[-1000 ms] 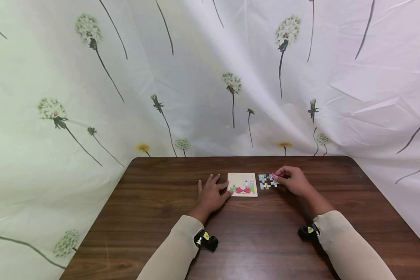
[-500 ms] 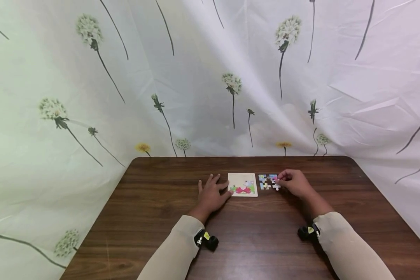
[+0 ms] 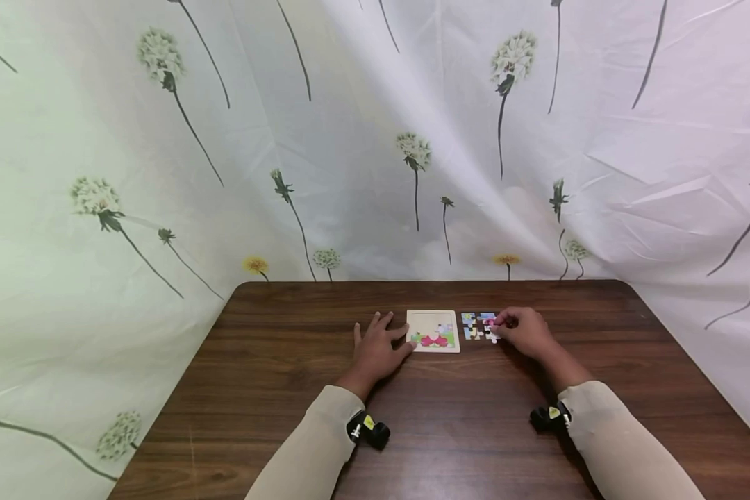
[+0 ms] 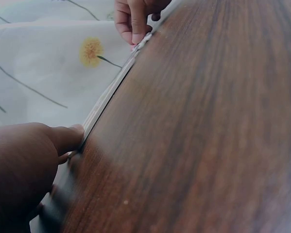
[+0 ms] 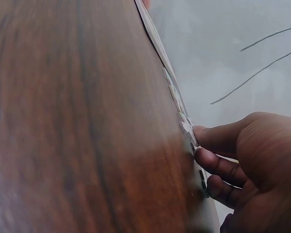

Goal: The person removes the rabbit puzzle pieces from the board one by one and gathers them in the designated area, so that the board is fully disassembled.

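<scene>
My left hand (image 3: 378, 353) lies on the table with fingers spread, thumb and index finger touching the left edge of a square, pale puzzle tray (image 3: 426, 319). Printed pieces with red shapes and green fill the tray's near part; its far part shows bare board. Just right of the tray, several loose jigsaw pieces (image 3: 469, 318) lie close together. My right hand (image 3: 528, 332) pinches a pinkish puzzle piece (image 3: 489, 322) between thumb and fingers at the right side of this group, and its fingers hide part of it. In the right wrist view, the thumb (image 5: 218, 138) presses at the pieces' edge.
A dark brown wooden table (image 3: 450, 423) carries everything. Behind it hangs a pale curtain (image 3: 350, 173) printed with dandelions. Black cameras (image 3: 369, 429) are strapped at both wrists, over beige sleeves.
My right hand has come slightly nearer and to the right, bringing the pinkish piece down against the right side of the loose group. The left hand and tray stay put.
</scene>
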{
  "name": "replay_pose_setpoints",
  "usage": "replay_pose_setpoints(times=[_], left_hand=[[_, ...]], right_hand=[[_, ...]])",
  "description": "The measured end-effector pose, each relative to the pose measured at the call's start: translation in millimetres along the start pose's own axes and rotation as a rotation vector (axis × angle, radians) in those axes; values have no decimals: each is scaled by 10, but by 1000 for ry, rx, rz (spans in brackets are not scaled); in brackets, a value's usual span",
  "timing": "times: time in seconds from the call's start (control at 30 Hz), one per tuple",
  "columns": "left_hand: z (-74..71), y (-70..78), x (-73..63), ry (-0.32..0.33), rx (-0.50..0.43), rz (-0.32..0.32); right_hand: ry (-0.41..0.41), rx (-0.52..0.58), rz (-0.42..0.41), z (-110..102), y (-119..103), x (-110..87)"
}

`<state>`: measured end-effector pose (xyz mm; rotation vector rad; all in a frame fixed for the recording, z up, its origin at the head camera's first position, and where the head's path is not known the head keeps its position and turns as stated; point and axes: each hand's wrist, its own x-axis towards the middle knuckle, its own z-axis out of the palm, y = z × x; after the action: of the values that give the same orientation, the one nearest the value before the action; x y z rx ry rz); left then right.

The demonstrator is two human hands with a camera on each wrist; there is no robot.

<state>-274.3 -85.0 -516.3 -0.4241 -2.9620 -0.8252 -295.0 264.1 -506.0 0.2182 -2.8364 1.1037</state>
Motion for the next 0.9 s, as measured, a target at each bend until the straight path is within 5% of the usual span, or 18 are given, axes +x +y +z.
replay_pose_setpoints(times=[0.9], left_hand=[[38,-35,26,-2,16,0]], right_hand=[[55,-80,33,60,-39,-24]])
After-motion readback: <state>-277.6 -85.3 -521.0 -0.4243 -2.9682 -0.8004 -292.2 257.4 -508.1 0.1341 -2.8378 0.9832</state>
